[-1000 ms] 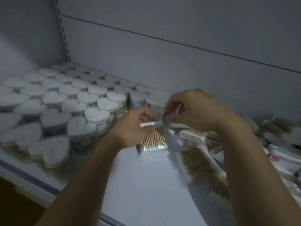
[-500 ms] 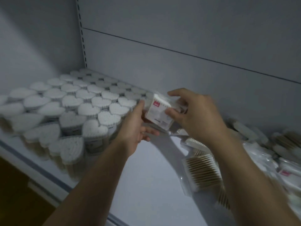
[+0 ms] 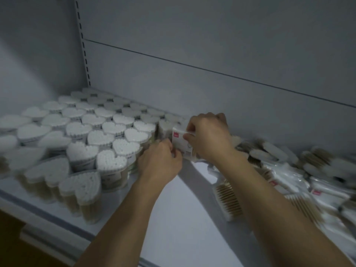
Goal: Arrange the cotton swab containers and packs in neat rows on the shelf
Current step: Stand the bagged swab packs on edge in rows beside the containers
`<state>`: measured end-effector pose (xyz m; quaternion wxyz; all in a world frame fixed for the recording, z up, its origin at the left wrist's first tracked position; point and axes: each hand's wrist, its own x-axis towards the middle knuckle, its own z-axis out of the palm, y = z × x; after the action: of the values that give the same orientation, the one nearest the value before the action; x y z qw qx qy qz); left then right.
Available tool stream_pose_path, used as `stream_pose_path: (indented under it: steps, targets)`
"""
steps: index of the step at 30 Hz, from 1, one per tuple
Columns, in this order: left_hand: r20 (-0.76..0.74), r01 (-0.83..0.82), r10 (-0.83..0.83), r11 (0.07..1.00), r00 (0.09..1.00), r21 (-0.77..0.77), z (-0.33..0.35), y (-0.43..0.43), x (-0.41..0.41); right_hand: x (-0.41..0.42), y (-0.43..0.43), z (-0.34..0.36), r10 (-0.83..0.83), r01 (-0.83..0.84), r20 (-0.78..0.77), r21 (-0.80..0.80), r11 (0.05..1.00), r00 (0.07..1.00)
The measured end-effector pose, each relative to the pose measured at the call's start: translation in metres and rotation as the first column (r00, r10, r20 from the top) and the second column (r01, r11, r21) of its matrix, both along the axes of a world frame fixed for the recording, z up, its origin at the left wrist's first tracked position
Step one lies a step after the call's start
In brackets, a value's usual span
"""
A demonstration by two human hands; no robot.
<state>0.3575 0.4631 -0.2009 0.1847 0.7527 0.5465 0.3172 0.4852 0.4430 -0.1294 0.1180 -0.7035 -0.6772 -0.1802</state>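
A flat cotton swab pack with a white label and small red logo stands upright near the back of the white shelf, right beside the rows of heart-shaped swab containers. My right hand grips its top and right side with curled fingers. My left hand pinches its lower left edge, knuckles against the nearest heart container. Much of the pack is hidden behind both hands.
A loose heap of swab packs covers the right part of the shelf, one pack lying close to my right forearm. The grey back panel rises just behind the hands. A slotted upright stands at back left.
Both hands carried the labelled pack from the middle of the shelf back and left, down against the heart-shaped containers. The view shifted too, so the containers sit further right in frame.
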Motion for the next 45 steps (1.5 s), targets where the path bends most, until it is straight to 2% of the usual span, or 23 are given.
stream_pose_path:
  steps: [2,4,13,17,20,23,26,28,30,32,33,35,40,43,45]
  targets:
    - [-0.054,0.026,-0.026,1.0,0.998,0.003,-0.001,-0.002,0.001,0.0,0.006,-0.01,-0.05,0.053,0.1,-0.032,0.998,0.994]
    - [-0.109,0.077,-0.078,0.997,0.991,-0.014,-0.003,-0.004,0.003,0.002,0.008,-0.019,-0.09,0.092,0.114,-0.011,0.996,0.989]
    - [-0.112,0.222,-0.228,0.973,0.967,-0.066,-0.005,-0.012,0.014,-0.003,0.013,-0.034,-0.188,0.175,0.174,0.089,0.981,0.967]
    - [-0.094,0.225,-0.229,0.973,0.969,-0.055,-0.006,-0.014,0.015,-0.003,0.008,-0.028,-0.218,0.218,0.194,0.024,0.976,0.956]
    - [-0.067,0.206,-0.204,0.979,0.977,0.013,-0.002,-0.017,0.016,0.001,-0.011,-0.01,-0.203,0.215,0.134,-0.079,0.974,0.97]
    - [-0.015,0.204,-0.204,0.966,0.979,0.157,0.009,-0.021,0.015,0.008,-0.04,0.014,-0.201,0.202,0.038,-0.036,0.979,0.979]
    - [-0.041,0.359,-0.361,0.899,0.932,0.249,0.018,-0.033,0.018,0.018,-0.076,0.027,-0.149,0.148,-0.043,-0.027,0.989,0.988]
    - [-0.047,0.509,-0.509,0.844,0.859,0.167,0.018,-0.048,0.019,0.026,-0.099,0.025,-0.105,0.1,-0.135,-0.037,0.994,0.985]
    - [-0.169,0.603,-0.589,0.796,0.79,0.044,0.015,-0.065,0.025,0.038,-0.115,0.017,-0.096,0.084,-0.124,-0.093,0.992,0.988]
    - [-0.323,0.624,-0.595,0.782,0.737,-0.016,0.007,-0.081,0.034,0.052,-0.123,0.006,-0.108,0.108,0.011,-0.168,0.98,0.994]
    - [-0.359,0.618,-0.581,0.786,0.73,-0.016,0.003,-0.088,0.039,0.058,-0.126,0.001,-0.107,0.116,0.058,-0.19,0.975,0.993]
    - [-0.374,0.584,-0.543,0.812,0.752,-0.004,-0.008,-0.097,0.048,0.067,-0.132,-0.009,-0.089,0.096,0.047,-0.194,0.976,0.995]
    - [-0.272,0.505,-0.487,0.863,0.83,-0.005,-0.027,-0.098,0.048,0.074,-0.144,-0.032,-0.001,-0.002,-0.022,-0.135,0.991,1.0]
    - [0.012,0.473,-0.474,0.88,0.88,0.03,-0.031,-0.097,0.043,0.074,-0.142,-0.039,0.058,-0.069,-0.109,-0.101,0.992,0.992]
    - [0.231,0.471,-0.463,0.882,0.856,0.025,-0.03,-0.101,0.04,0.071,-0.142,-0.041,0.1,-0.118,-0.171,-0.093,0.989,0.98]
